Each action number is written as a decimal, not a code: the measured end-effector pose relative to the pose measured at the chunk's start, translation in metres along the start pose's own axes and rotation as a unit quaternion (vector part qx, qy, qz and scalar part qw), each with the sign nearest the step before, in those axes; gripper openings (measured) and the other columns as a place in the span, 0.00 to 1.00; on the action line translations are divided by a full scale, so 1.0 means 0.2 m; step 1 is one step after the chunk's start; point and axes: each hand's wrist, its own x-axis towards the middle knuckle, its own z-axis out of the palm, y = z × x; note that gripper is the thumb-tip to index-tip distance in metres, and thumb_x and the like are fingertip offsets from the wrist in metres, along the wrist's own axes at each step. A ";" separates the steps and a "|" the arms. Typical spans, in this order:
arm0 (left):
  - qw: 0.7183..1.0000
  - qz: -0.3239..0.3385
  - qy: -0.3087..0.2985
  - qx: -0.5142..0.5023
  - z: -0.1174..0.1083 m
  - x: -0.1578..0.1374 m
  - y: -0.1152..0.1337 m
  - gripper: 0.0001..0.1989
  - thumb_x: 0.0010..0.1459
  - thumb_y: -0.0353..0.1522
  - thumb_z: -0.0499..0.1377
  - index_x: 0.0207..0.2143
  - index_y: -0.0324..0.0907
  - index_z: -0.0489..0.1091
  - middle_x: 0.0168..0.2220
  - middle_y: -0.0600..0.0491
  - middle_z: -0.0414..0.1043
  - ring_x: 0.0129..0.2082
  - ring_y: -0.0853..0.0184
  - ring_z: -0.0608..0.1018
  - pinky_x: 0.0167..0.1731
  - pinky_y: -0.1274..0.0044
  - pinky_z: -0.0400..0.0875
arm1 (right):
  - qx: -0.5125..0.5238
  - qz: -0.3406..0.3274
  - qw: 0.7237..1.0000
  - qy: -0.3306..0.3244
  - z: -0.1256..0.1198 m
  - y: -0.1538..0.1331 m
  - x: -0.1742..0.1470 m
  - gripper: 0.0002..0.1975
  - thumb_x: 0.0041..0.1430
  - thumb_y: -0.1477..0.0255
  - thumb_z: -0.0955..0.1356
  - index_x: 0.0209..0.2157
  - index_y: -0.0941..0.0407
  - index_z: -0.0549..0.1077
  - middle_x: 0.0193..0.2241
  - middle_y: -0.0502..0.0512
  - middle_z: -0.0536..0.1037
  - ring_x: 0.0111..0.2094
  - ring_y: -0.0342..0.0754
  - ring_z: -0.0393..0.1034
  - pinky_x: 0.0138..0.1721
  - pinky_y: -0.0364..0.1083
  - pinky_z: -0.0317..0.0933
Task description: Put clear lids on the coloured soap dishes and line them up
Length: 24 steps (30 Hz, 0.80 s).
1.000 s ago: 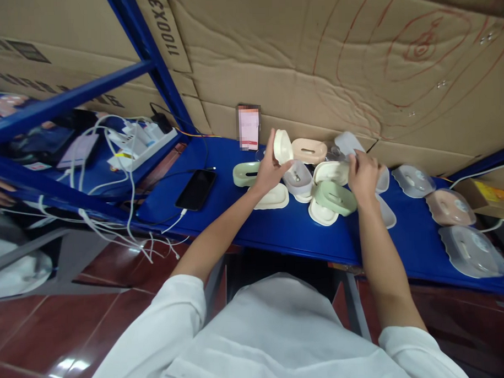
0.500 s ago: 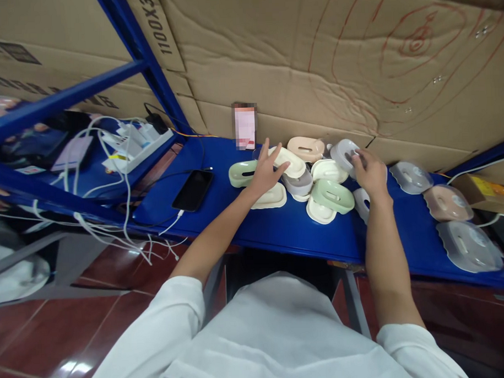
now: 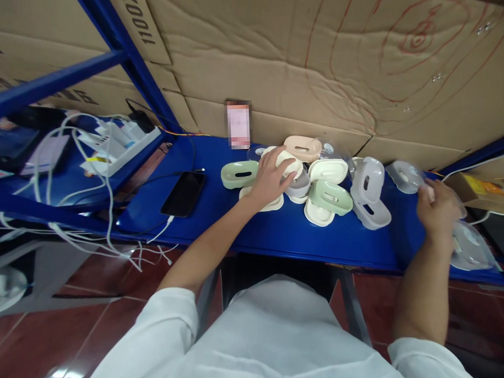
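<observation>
My left hand (image 3: 272, 177) is closed over a cream oval soap dish (image 3: 294, 168) on the pile, thumb at the near side and fingers across its top. At the right, my right hand (image 3: 438, 204) grips a pink soap box with a clear lid (image 3: 458, 205), mostly covered by the fingers. Around my left hand are a green dish (image 3: 235, 174), a peach dish (image 3: 302, 148), a grey dish (image 3: 299, 184) and another green dish (image 3: 330, 197). Between my hands, a grey dish (image 3: 368, 179) leans over another grey dish (image 3: 372, 214).
Grey lidded box (image 3: 402, 176) and clear-lidded box (image 3: 471, 247) flank my right hand. A black phone (image 3: 183, 194) lies left on the blue table (image 3: 274, 238); a pixelated upright phone (image 3: 239, 124) leans on cardboard. White cables and a power strip (image 3: 126, 152) are farther left.
My right hand has left the grey dish, which now stands on the pile's right side, and moved right to the pink box. My left hand's spread fingers have come down around the cream dish.
</observation>
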 end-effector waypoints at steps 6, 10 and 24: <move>0.999 0.034 -0.022 0.026 0.01 -0.01 0.04 0.17 0.73 0.43 0.55 0.53 0.46 0.77 0.70 0.40 0.65 0.71 0.47 0.66 0.71 0.52 0.55 | 0.053 -0.013 0.998 0.032 -0.09 -0.11 -0.29 0.32 0.70 0.53 0.58 0.64 0.53 0.75 0.64 0.71 0.75 0.68 0.67 0.68 0.67 0.70 0.58; 0.998 0.035 -0.037 0.033 0.02 -0.01 0.03 0.16 0.73 0.42 0.55 0.52 0.46 0.77 0.69 0.40 0.66 0.70 0.47 0.66 0.70 0.52 0.56 | 0.095 -0.070 0.991 -0.069 -0.11 -0.24 -0.39 0.31 0.72 0.53 0.58 0.68 0.49 0.72 0.70 0.66 0.70 0.71 0.63 0.64 0.69 0.68 0.57; 0.998 0.031 -0.051 0.017 0.01 0.00 0.03 0.13 0.71 0.38 0.56 0.48 0.46 0.79 0.66 0.42 0.70 0.68 0.47 0.69 0.68 0.52 0.58 | -0.059 0.227 0.968 0.093 -0.25 0.37 -0.65 0.43 0.46 0.41 0.68 0.67 0.25 0.68 0.68 0.76 0.66 0.70 0.86 0.58 0.55 0.88 0.44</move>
